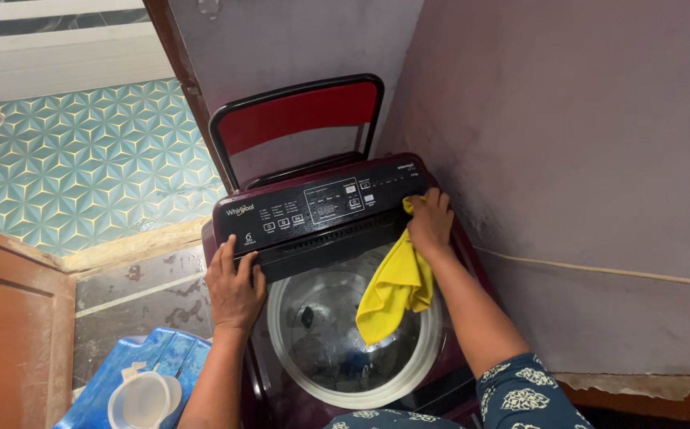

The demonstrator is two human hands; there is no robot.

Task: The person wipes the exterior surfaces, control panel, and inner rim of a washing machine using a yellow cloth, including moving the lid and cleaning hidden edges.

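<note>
Cornered between mauve walls, a top-loading washing machine stands open. Right hand clenches a soft, light yellow cloth at the panel's right edge; left hand lies flat, grasping nothing.

Counted are one top-loading washing machine, one yellow cloth, one red-backed chair, one white jug, and two hands: left hand, right hand.
</note>
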